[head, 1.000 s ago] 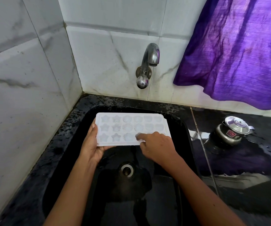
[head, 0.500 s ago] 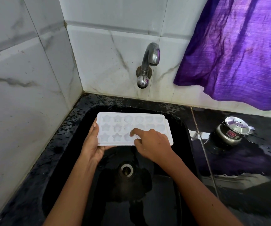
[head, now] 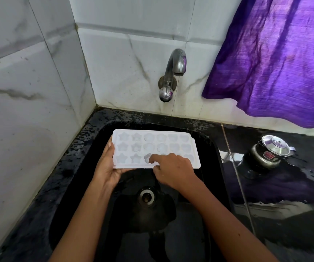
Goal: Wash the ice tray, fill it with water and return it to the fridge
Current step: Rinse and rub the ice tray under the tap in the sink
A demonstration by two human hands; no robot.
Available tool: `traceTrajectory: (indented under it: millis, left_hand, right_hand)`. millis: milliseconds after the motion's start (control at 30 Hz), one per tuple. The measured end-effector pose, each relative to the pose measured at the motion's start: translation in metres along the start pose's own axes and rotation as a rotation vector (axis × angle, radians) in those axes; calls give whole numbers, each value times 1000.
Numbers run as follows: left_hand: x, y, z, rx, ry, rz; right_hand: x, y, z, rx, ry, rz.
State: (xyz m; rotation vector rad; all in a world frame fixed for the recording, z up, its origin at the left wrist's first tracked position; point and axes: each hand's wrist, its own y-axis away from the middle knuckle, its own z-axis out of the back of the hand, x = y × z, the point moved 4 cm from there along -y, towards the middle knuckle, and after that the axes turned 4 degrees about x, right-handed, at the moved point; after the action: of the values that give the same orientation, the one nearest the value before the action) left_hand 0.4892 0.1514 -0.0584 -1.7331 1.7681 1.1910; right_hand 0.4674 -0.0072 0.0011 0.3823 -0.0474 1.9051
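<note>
Since a sec ago, the R hand's index tip has slid left along the tray's near row, from approx the 4th pocket to the 3rd; the tray itself barely shifts. Grey marble-look wall tiles [head: 29,110] fill the left side. L hand [head: 108,165] grips the ice tray [head: 152,142] by its left short edge, thumb on top of the rim, fingers curled under. Tray is white w/ star- and flower-shaped pockets in 3 rows, held roughly level over the black sink [head: 80,195], above the drain [head: 146,197]. R hand [head: 173,171] sits over the tray's near edge. Its index finger [head: 151,157] is stretched out, tip pressed in a near-row pocket. Other fingers are curled in and the thumb is by the near rim; it grips nothing. Chrome tap [head: 173,72] sticks out of the back wall above the tray. Purple cloth [head: 275,63] hangs top right. Below it a steel pressure cooker [head: 269,154] w/ lid sits on the wet black counter [head: 284,195], beside the sink.
</note>
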Motion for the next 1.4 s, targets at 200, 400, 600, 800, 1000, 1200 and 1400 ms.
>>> traceTrajectory:
  millis: [200,400,600,800,1000,1200,1400]
  left_hand:
    - [2,1,-1,3,2,16]
    - [1,1,0,12,-18,4]
    - [4,3,0,13,6,20]
    - [3,3,-3,33,1,9]
    - [8,3,-1,25,-2,9]
    - [7,1,1,31,16,13]
    - [10,0,1,26,11,17]
  right_hand:
    - [2,-2,-3,-5,28,-15]
    - [2,-2,-5,29,-11,-20]
    - [-1,2,1,-35,-19,-12]
    - [14,-2,6,-72,-87,67]
    - [24,-5,-9,12,-29,81]
    - [26,-7,-17,21,-2,89]
    - [27,-6,-15,-35,76,94]
